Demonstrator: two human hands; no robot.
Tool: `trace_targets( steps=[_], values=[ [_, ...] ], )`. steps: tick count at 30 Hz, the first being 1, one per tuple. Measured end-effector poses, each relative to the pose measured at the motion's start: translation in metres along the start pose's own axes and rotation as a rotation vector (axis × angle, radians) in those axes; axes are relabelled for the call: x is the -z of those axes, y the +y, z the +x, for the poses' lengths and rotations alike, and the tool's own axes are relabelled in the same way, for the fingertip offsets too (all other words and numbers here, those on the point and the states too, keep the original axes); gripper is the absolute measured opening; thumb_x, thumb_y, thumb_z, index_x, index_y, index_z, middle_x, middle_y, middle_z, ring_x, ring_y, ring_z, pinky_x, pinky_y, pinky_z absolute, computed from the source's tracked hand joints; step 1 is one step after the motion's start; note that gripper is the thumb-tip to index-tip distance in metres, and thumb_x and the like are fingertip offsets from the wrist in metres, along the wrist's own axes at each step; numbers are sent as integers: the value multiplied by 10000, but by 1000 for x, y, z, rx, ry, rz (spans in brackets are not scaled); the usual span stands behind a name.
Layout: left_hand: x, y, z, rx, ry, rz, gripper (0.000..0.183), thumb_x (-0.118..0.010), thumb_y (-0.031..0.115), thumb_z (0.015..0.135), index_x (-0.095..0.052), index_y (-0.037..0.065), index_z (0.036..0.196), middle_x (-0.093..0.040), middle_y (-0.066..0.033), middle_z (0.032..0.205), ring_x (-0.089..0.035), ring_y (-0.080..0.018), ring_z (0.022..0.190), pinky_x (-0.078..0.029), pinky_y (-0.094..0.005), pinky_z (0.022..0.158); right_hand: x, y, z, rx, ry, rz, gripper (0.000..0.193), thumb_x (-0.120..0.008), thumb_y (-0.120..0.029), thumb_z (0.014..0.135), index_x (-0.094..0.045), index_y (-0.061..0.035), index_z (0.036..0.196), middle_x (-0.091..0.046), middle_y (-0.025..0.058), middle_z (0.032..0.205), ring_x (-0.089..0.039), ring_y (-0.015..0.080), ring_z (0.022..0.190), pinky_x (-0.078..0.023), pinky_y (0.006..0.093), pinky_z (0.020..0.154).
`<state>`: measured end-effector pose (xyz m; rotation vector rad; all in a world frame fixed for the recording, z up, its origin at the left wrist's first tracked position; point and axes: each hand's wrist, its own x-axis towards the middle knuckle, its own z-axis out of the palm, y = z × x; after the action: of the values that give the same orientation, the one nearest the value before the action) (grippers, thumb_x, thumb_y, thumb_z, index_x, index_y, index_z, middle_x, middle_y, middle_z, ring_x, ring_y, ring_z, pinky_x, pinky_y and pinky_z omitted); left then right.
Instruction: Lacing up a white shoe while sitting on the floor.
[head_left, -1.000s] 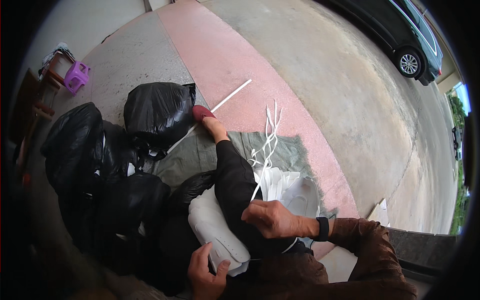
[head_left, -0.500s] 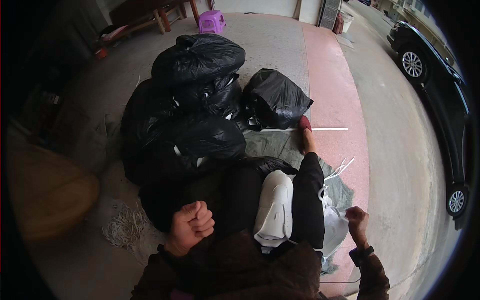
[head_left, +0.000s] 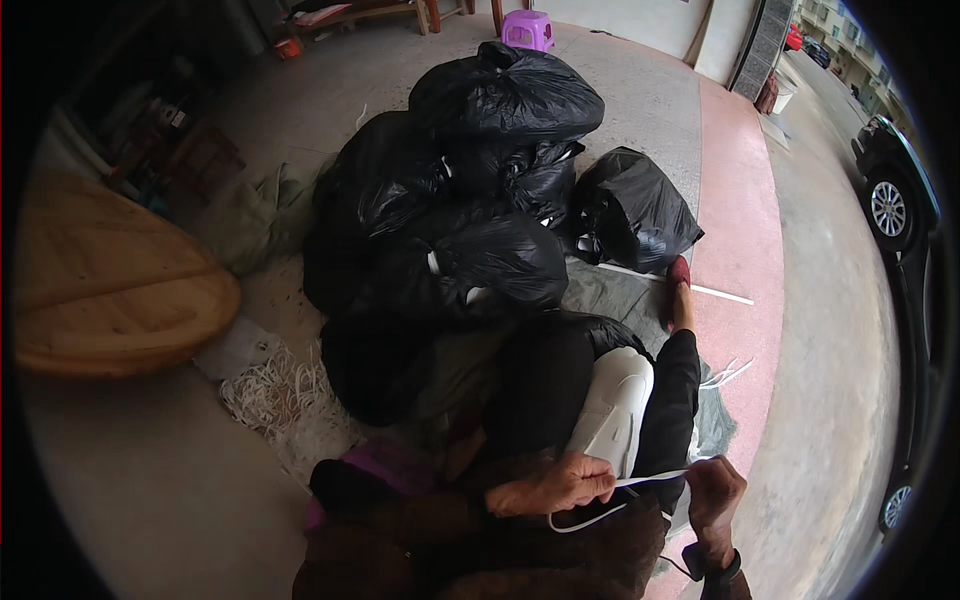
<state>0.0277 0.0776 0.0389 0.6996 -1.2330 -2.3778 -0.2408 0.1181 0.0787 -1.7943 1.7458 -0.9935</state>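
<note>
A white shoe [head_left: 612, 405] rests between my thighs, its toe pointing away from me. Over its near end, my left hand [head_left: 560, 485] is closed on a white shoelace [head_left: 650, 479]. That lace runs taut across to my right hand [head_left: 714, 492], which is closed on it at the right of my leg. A loose loop of lace hangs below the left hand. The shoe's near end is partly hidden behind the left hand.
Black plastic bags [head_left: 450, 240] are piled ahead, with another bag [head_left: 635, 210] to their right. At left lie a heap of white laces [head_left: 285, 400] and a wooden round tabletop [head_left: 115, 280]. A purple stool [head_left: 528, 31] stands far off; a black car [head_left: 905, 220] is at right.
My left hand has come right, from beside my leg to the shoe, and now holds the lace. The right hand has a stretch of lace drawn tight. The view has turned left.
</note>
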Motion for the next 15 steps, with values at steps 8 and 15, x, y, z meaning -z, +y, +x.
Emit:
trace_targets(
  steps=[8, 15],
  values=[
    [72, 29, -63, -121, 182, -521, 301, -490, 232, 1033, -507, 69, 781, -371, 13, 602, -333, -88, 531, -282, -264, 504, -2, 73, -23, -157, -16, -130, 44, -704, 12, 813, -660, 7, 814, -623, 137, 737, -639, 271, 619, -488, 337, 548],
    [181, 26, -96, -617, 534, -995, 444, -471, 41, 1008, -442, 35, 1451, -501, -31, 717, -446, -107, 605, -363, -240, 558, 22, 103, -37, 299, -353, -377, 170, -659, 20, 761, -586, -75, 881, -542, 88, 693, -606, 291, 578, -484, 394, 483]
  ],
)
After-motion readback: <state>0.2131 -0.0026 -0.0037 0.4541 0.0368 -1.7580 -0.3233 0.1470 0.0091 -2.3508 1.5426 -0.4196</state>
